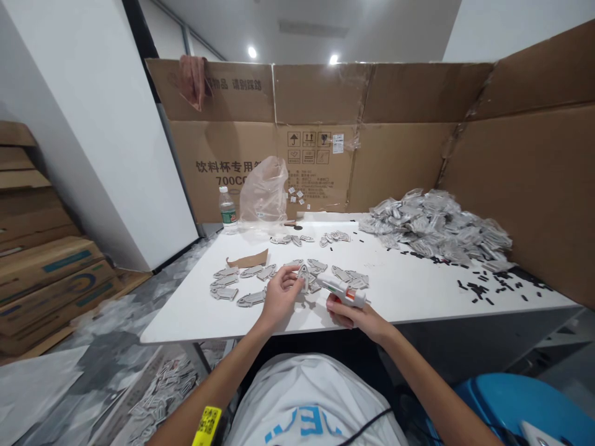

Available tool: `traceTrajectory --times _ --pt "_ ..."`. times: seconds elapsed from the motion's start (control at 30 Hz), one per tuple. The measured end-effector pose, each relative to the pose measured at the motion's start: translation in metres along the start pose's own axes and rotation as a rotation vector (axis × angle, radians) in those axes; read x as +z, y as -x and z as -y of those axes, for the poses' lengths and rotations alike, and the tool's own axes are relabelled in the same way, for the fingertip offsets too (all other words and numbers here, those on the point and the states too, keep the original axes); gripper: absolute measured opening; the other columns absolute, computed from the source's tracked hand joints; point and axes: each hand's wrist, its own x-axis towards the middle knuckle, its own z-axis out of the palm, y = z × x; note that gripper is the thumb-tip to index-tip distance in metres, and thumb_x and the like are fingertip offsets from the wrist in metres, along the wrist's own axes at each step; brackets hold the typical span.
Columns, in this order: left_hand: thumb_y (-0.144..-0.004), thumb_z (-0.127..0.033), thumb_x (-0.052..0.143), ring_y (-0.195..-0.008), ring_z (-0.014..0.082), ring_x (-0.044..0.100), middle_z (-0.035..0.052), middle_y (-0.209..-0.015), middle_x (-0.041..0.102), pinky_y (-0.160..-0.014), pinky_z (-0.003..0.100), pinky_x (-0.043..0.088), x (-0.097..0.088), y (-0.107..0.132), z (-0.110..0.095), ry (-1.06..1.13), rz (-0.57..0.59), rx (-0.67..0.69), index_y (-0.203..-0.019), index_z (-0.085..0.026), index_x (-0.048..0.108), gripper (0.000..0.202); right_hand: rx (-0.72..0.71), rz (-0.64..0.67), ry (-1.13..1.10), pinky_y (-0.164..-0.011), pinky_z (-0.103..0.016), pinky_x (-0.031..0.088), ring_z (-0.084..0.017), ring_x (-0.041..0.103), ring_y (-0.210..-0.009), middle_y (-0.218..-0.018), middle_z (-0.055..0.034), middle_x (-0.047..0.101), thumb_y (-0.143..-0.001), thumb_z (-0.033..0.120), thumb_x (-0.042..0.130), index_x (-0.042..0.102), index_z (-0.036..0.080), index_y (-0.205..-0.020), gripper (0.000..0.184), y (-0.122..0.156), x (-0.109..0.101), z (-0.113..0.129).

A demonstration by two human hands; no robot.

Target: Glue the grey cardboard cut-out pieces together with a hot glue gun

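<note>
We had left hand [282,292] grip pinched on grey piece [304,276], upright above table [186,325], near nozzle [321,282] of white glue gun [343,290]; right hand [349,314] grip wrapped round gun. Steady piece, left hand clear of nozzle, light squeeze seemed wisest.

1. Behind the bench [186,323] stands a cardboard wall [400,161], a cloth [194,80] over its top left.
2. Back left on the bench, a bottle [227,212] stands just left of a plastic bag [263,189].
3. Over on the right sits a packet heap [437,228], small bars [478,290] before it.
4. Loose pieces [225,281] lie centre and left, a cardboard scrap [251,259] behind some.
</note>
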Motion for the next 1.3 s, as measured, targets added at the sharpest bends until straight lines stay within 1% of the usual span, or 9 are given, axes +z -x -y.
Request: traceTrajectory --times 0.13,0.27,0.4,0.57,0.73,0.83,1.03,1.17,1.3 --pt "-0.092 -0.039 0.074 -0.087 0.0184 0.072 0.0045 -0.1 0.07 -0.078 0.03 0.058 0.0 -0.001 0.005 -0.038 -0.055 0.018 -0.124 -0.02 0.069 0.037 0.036 -0.052 -0.134 -0.053 -0.028 0.026 -0.008 0.034 -0.05 -0.066 0.0043 0.054 -0.096 0.054 0.081 0.065 0.02 -0.086 0.039 0.0 -0.006 0.003" --pt "-0.096 -0.032 0.064 -0.09 0.0192 0.071 0.005 -0.104 0.072 -0.08 0.031 0.058 -0.001 0.0 0.003 -0.143 -0.032 0.058 -0.121 -0.021 0.068 0.027 0.024 -0.124 -0.236 -0.05 -0.026 0.023 -0.006 0.031 -0.047 -0.069 0.0038 0.056 -0.096 0.05 0.082 0.064 0.019 -0.086 0.037 -0.003 -0.01 0.001" --pt "-0.095 -0.02 0.053 -0.091 0.0203 0.07 0.0046 -0.111 0.076 -0.083 0.034 0.055 -0.001 0.003 -0.004 -0.375 0.069 0.09 -0.117 -0.022 0.069 0.027 0.024 -0.155 -0.261 -0.048 -0.026 0.02 -0.005 0.032 -0.046 -0.077 0.0008 0.063 -0.094 0.049 0.084 0.063 0.019 -0.085 0.037 -0.004 -0.011 0.001" --pt "-0.095 -0.014 0.045 -0.109 0.0241 0.07 0.0048 -0.115 0.076 -0.1 0.04 0.052 0.0 0.009 -0.01 -0.563 0.269 0.221 -0.11 -0.023 0.07 0.031 0.04 -0.14 -0.275 -0.049 -0.026 0.022 -0.005 0.032 -0.046 -0.075 0.0017 0.06 -0.094 0.048 0.083 0.064 0.019 -0.084 0.036 -0.003 -0.01 0.003" --pt "-0.091 -0.017 0.059 -0.12 0.029 0.067 0.0087 -0.125 0.072 -0.105 0.045 0.051 0.002 0.016 -0.012 -0.733 0.466 0.33 -0.126 -0.022 0.066 0.036 0.024 -0.144 -0.241 -0.049 -0.025 0.024 -0.006 0.034 -0.048 -0.074 0.0021 0.059 -0.096 0.048 0.082 0.065 0.02 -0.087 0.035 -0.003 -0.01 -0.002" --pt "-0.089 -0.022 0.068 -0.121 0.0305 0.064 0.0092 -0.123 0.07 -0.106 0.046 0.051 0.002 0.018 -0.012 -0.791 0.464 0.388 -0.129 -0.022 0.064 0.039 0.02 -0.13 -0.223 -0.05 -0.025 0.026 -0.006 0.034 -0.049 -0.073 0.0027 0.058 -0.097 0.047 0.081 0.065 0.02 -0.09 0.033 -0.004 -0.011 -0.005" --pt "-0.094 -0.022 0.066 -0.116 0.0304 0.061 0.0089 -0.117 0.067 -0.104 0.046 0.051 0.005 0.019 -0.015 -0.832 0.422 0.467 -0.124 -0.023 0.065 0.03 0.025 -0.134 -0.225 -0.05 -0.025 0.027 -0.007 0.034 -0.049 -0.075 0.0023 0.059 -0.098 0.048 0.081 0.065 0.02 -0.092 0.032 -0.003 -0.01 -0.005" --pt "-0.095 -0.02 0.066 -0.12 0.0325 0.058 0.0103 -0.121 0.066 -0.107 0.048 0.05 0.006 0.021 -0.017 -0.868 0.407 0.547 -0.127 -0.025 0.064 0.032 0.029 -0.136 -0.205 -0.05 -0.025 0.028 -0.008 0.034 -0.049 -0.071 0.0034 0.056 -0.097 0.05 0.081 0.064 0.021 -0.091 0.034 -0.003 -0.009 -0.003" --pt "-0.097 -0.019 0.064 -0.124 0.0317 0.058 0.0102 -0.126 0.067 -0.11 0.048 0.048 0.006 0.021 -0.016 -0.87 0.435 0.543 -0.133 -0.024 0.063 0.036 0.036 -0.139 -0.19 -0.051 -0.026 0.029 -0.008 0.035 -0.05 -0.073 0.0027 0.058 -0.096 0.052 0.082 0.064 0.021 -0.092 0.036 -0.002 -0.008 -0.002"
